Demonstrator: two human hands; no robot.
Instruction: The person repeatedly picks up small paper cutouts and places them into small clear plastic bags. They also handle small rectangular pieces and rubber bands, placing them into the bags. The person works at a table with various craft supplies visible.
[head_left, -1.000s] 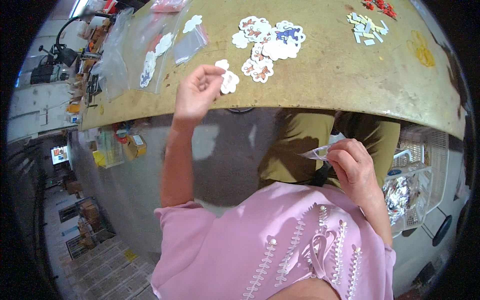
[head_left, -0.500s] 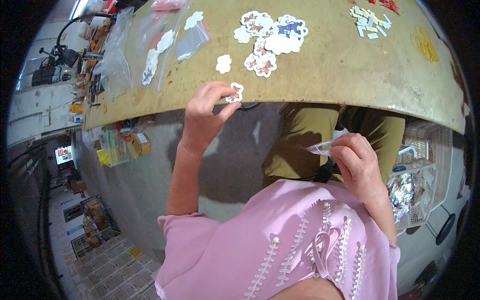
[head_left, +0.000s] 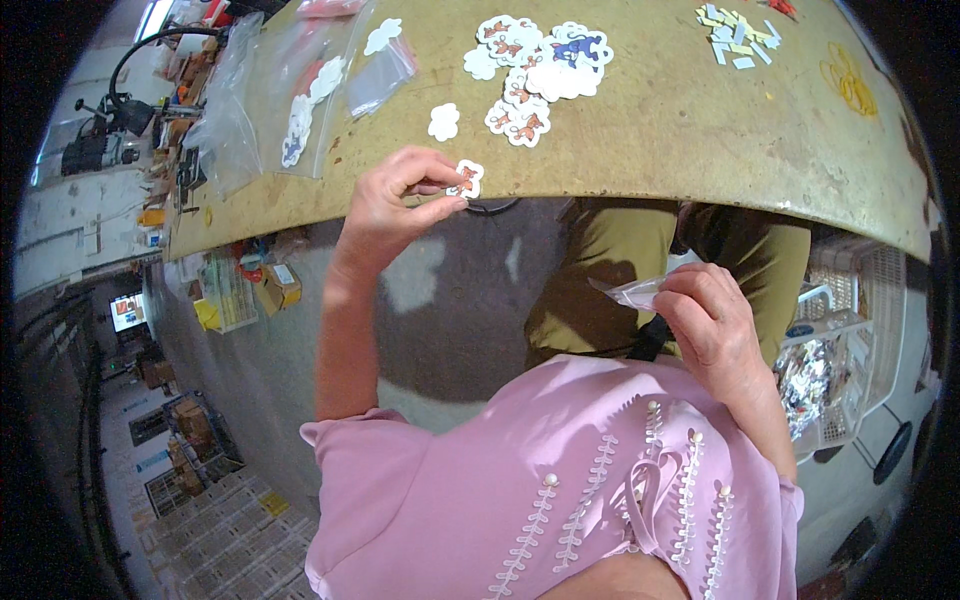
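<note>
Table (head_left: 680,150): dull yellow-green top, scuffed, a few dark marks. Left end: big clear bags (head_left: 225,130), with a row of cutouts (head_left: 296,140) (inside or on top — can't tell). Just right, small clear bags (head_left: 380,78), one white cutout (head_left: 383,37) at their far end. Mid-table: cutout pile (head_left: 565,82), overlapping — some orange prints, one blue, some plain white. Lone blank (head_left: 443,122) sits apart, nearer the front edge. Far right: loose heap of yellow and white chips (head_left: 740,38), red bits (head_left: 783,7) beyond, yellow bands (head_left: 848,80) near the right end.
</note>
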